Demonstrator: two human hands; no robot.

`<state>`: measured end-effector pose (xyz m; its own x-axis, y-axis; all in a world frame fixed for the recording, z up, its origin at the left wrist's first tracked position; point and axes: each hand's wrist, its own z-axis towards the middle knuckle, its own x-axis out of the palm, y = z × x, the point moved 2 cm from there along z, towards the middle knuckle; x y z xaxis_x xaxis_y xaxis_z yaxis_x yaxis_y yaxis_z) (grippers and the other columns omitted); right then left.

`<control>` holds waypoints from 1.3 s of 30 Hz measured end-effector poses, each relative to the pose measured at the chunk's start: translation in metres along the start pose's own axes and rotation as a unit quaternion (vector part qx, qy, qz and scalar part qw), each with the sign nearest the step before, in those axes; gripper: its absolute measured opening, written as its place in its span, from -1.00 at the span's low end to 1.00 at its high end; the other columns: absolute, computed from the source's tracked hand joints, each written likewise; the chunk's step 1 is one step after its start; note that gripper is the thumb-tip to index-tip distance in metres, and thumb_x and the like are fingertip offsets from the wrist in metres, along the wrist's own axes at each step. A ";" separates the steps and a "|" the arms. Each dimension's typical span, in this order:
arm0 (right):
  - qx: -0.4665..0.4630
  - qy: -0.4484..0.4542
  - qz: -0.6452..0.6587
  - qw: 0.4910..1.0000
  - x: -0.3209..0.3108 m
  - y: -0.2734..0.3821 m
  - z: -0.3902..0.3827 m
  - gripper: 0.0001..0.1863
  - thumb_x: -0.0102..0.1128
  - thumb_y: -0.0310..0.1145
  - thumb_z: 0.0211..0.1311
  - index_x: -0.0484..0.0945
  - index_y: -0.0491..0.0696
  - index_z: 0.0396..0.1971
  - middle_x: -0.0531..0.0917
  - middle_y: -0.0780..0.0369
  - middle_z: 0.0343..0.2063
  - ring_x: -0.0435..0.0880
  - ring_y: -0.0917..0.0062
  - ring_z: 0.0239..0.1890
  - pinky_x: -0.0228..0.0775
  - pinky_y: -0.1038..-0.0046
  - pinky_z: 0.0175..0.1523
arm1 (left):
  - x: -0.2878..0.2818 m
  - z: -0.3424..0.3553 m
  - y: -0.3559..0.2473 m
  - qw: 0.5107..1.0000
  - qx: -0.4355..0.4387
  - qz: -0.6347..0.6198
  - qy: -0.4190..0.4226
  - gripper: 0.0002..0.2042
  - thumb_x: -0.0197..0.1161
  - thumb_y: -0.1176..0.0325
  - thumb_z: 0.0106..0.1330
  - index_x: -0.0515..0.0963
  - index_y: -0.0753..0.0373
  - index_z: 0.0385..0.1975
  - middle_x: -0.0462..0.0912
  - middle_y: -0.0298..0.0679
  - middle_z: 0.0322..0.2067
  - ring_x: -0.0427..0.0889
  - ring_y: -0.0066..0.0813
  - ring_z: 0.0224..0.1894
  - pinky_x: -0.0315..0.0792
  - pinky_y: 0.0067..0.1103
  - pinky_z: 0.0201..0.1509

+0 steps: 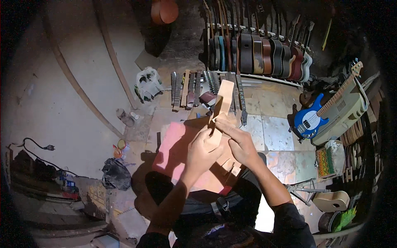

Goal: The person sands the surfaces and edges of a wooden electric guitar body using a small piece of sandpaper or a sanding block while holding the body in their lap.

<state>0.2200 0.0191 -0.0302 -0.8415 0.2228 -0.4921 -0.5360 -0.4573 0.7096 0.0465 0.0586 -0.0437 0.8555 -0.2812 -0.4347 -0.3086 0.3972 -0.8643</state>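
Note:
A pale, bare wooden guitar neck [224,96] stands out from my lap, its broad flat end pointing away from me. My left hand [203,149] is wrapped round it from the left, thumb along the wood. From the right, my right hand [240,140] presses its closed fingers across the neck just below the broad end. Whether a small thing lies under those fingers is hidden. Nearer my body, a notched block of pale wood [233,175] shows below my hands; its link to the neck is partly covered. Under it lies a pink board or sheet [171,146] across my lap.
Several fretted necks [178,89] lie in a row on the tiled floor ahead. Beyond them, guitars [246,53] stand in a rack. A blue electric bass [308,120] leans at right, above a guitar body [331,201]. Plastic bags [149,84], cans [121,144] and a black bag [116,173] sit left.

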 end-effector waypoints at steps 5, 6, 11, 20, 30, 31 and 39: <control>0.069 -0.033 -0.057 0.995 -0.004 0.012 0.004 -0.35 -0.04 -0.74 0.06 0.61 -0.12 0.22 0.57 -0.03 0.31 0.53 0.13 0.39 0.31 0.30 0.46 | 0.019 -0.005 0.008 0.989 0.072 0.031 -0.127 -0.45 0.48 0.42 0.16 0.48 0.33 0.18 0.63 0.08 0.13 0.64 0.02 0.18 0.52 -0.25 0.25; 0.071 -0.052 -0.098 0.991 -0.003 0.011 0.001 -0.32 0.02 -0.76 0.07 0.58 -0.07 0.26 0.55 -0.03 0.32 0.50 0.11 0.40 0.35 0.30 0.44 | 0.023 -0.004 0.010 0.988 0.073 0.021 -0.137 -0.45 0.48 0.43 0.16 0.49 0.32 0.17 0.64 0.08 0.11 0.66 0.02 0.16 0.53 -0.26 0.23; 0.119 -0.037 -0.114 0.986 -0.011 -0.002 0.000 -0.30 0.01 -0.77 0.08 0.54 -0.07 0.30 0.50 -0.05 0.35 0.47 0.09 0.42 0.33 0.31 0.45 | 0.016 0.006 0.009 0.994 0.013 -0.045 -0.099 -0.47 0.48 0.46 0.16 0.50 0.28 0.17 0.70 0.07 0.01 0.73 -0.01 0.07 0.60 -0.29 0.13; 0.138 -0.064 -0.038 0.988 -0.002 0.013 -0.029 -0.36 0.06 -0.65 0.16 0.49 -0.14 0.33 0.51 -0.06 0.36 0.51 0.16 0.40 0.33 0.30 0.45 | -0.021 -0.002 -0.006 0.995 0.086 0.059 -0.003 -0.45 0.42 0.44 0.13 0.52 0.22 0.20 0.70 0.07 0.02 0.71 0.09 0.06 0.60 -0.23 0.12; 0.212 -0.096 -0.068 0.970 0.022 -0.022 -0.073 -0.32 0.03 -0.64 0.20 0.43 -0.12 0.40 0.48 -0.10 0.36 0.45 0.10 0.44 0.25 0.25 0.49 | 0.009 -0.011 0.027 0.991 0.119 0.058 0.035 -0.45 0.41 0.41 0.17 0.57 0.14 0.24 0.65 -0.04 0.17 0.67 -0.04 0.17 0.59 -0.26 0.21; 0.229 -0.092 -0.076 0.966 0.021 -0.025 -0.075 -0.32 0.03 -0.63 0.21 0.42 -0.12 0.41 0.48 -0.09 0.36 0.45 0.10 0.44 0.27 0.26 0.48 | 0.013 -0.009 0.030 0.984 0.152 0.078 0.041 -0.47 0.41 0.41 0.17 0.58 0.13 0.23 0.65 -0.04 0.18 0.67 -0.04 0.18 0.59 -0.27 0.21; 0.286 -0.089 -0.046 0.953 0.008 -0.057 -0.099 -0.30 -0.04 -0.65 0.20 0.38 -0.14 0.43 0.44 -0.10 0.39 0.43 0.14 0.46 0.29 0.33 0.47 | 0.040 -0.001 0.024 0.972 0.200 0.104 0.065 -0.53 0.41 0.39 0.19 0.65 0.13 0.17 0.64 -0.08 0.18 0.67 -0.06 0.18 0.60 -0.30 0.23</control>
<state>0.2505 -0.0381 -0.1239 -0.7602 0.4054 -0.5076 -0.5138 0.1030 0.8517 0.0727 0.0560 -0.0821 0.7245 -0.2561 -0.6399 -0.2601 0.7582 -0.5979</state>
